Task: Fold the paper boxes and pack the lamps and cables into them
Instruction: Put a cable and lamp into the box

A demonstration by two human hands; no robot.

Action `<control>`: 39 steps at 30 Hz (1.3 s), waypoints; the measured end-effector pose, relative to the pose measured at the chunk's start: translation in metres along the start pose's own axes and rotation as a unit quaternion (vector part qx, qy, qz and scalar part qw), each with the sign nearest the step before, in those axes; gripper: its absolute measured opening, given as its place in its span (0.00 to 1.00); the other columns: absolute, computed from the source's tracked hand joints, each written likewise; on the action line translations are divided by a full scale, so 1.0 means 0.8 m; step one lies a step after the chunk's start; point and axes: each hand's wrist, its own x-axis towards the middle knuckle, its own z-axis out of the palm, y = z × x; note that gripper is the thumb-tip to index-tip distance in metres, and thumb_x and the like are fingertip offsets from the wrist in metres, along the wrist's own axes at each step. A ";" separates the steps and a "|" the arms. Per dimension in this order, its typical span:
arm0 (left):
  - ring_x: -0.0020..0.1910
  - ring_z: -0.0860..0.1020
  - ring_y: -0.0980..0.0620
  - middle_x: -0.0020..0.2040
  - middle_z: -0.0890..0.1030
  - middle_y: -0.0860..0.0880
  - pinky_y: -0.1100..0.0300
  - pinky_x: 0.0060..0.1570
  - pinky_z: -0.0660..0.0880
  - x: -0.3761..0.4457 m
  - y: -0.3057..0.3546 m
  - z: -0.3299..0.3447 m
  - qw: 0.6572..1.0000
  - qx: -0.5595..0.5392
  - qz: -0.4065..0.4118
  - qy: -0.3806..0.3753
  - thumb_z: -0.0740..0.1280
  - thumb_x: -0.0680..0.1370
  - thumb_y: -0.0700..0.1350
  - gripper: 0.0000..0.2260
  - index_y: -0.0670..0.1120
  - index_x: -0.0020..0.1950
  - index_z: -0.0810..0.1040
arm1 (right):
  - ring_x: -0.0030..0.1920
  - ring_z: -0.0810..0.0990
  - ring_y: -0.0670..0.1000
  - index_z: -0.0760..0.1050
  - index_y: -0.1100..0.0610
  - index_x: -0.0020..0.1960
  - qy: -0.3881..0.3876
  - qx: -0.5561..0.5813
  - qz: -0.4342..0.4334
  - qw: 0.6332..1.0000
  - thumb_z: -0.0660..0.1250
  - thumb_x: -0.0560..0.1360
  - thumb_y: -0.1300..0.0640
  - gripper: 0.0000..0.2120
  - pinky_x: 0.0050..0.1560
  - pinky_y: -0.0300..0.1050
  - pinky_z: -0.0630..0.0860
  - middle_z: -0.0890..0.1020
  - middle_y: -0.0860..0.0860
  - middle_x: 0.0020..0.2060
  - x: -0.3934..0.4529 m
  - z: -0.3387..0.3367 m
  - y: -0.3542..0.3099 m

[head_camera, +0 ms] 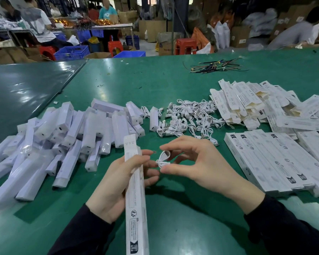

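Observation:
My left hand (110,184) grips a long white paper box (135,203), held lengthwise and pointing away from me over the green table. My right hand (197,166) pinches a small coiled white cable (163,161) between thumb and fingers, just right of the box's far end. A heap of white lamps in clear wrap (66,137) lies to the left. A pile of coiled white cables (190,116) sits in the middle behind my hands. Flat unfolded boxes (256,103) are heaped at the back right.
A row of closed white boxes (276,161) lies side by side at the right. A bundle of dark wires (215,66) rests farther back on the green table (136,78). Beyond the table are people, blue crates, red stools and cardboard cartons.

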 end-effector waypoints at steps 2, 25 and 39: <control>0.33 0.77 0.47 0.40 0.78 0.41 0.55 0.36 0.81 -0.001 0.001 -0.004 1.000 -0.012 -0.017 -0.020 0.70 0.65 0.42 0.21 0.39 0.57 0.81 | 0.43 0.84 0.49 0.85 0.57 0.50 0.015 0.037 0.022 0.999 0.81 0.63 0.63 0.16 0.50 0.42 0.81 0.84 0.50 0.43 0.002 -0.006 -0.001; 0.26 0.72 0.50 0.34 0.75 0.44 0.60 0.24 0.73 -0.008 -0.002 0.006 0.991 0.012 -0.092 -0.096 0.70 0.69 0.54 0.21 0.41 0.52 0.69 | 0.36 0.83 0.45 0.87 0.54 0.42 0.093 0.178 0.084 0.976 0.79 0.56 0.56 0.14 0.43 0.34 0.79 0.86 0.53 0.36 0.005 -0.017 -0.008; 0.19 0.66 0.51 0.29 0.67 0.46 0.61 0.22 0.71 -0.009 0.000 0.002 0.954 0.029 -0.211 -0.210 0.60 0.76 0.61 0.21 0.43 0.41 0.76 | 0.39 0.83 0.49 0.84 0.59 0.44 0.078 0.208 0.060 0.973 0.79 0.59 0.65 0.14 0.46 0.38 0.80 0.87 0.55 0.40 0.001 -0.002 -0.011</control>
